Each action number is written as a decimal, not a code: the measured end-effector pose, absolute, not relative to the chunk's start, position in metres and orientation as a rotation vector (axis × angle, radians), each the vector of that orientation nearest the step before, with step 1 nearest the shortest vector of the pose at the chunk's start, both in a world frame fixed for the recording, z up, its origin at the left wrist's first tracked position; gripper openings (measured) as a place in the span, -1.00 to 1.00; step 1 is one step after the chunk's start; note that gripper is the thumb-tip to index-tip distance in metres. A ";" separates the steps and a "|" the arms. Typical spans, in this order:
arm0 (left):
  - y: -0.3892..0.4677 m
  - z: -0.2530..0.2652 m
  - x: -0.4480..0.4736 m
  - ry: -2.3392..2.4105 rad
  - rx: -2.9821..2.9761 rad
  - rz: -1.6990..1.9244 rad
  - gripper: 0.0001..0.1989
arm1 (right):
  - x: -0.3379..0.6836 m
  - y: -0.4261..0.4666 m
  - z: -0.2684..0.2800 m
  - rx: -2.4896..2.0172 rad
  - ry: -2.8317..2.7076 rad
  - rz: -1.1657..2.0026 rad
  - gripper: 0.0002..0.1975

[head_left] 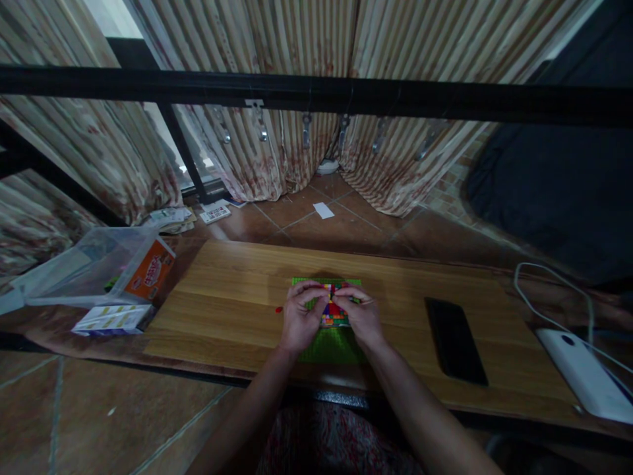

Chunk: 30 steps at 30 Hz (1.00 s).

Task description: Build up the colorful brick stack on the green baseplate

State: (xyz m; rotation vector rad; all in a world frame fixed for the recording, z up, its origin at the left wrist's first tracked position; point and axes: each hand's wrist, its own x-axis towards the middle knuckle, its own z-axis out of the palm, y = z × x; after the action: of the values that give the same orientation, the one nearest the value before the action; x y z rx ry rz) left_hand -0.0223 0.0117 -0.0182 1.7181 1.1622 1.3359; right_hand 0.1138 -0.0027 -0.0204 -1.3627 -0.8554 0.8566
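Note:
A green baseplate [329, 348] lies on the wooden board in front of me, with several coloured toy bricks [335, 315] covering its middle. Over the far part of those bricks, my left hand [302, 318] comes in from the left, thumb and fingers pinched together. My right hand [363, 315] faces it from the right, its thumb and fingers also drawn together. The two sets of fingertips nearly meet above the bricks. Whatever they hold is too small to make out. A small red piece [279, 309] lies on the board left of the baseplate.
A black phone [455, 340] lies right of my hands on the wooden board [217, 310]. Farther right are a white device [586, 373] and a cable [591, 310]. At the left stand a clear plastic bin [79, 280] and a small box [113, 319]. A dark rail [316, 94] crosses beyond.

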 end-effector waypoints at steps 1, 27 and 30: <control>0.012 -0.018 -0.022 1.167 1.725 1.333 -0.90 | 0.114 -0.003 -0.020 -1.355 -0.857 0.867 -0.90; 0.021 -0.022 0.002 1.233 1.174 1.298 -0.94 | 0.125 -0.003 -0.029 -1.305 -0.855 1.059 -0.69; 0.021 -0.021 0.004 1.218 1.130 1.284 -0.93 | 0.123 -0.001 -0.032 -1.342 -0.910 0.988 -0.68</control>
State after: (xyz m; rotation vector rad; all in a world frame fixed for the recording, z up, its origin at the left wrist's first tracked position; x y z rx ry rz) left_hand 0.0044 0.0214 -0.0209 1.1297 1.2175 1.2841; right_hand 0.1231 -0.0009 -0.0318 -1.3418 -0.9101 0.9877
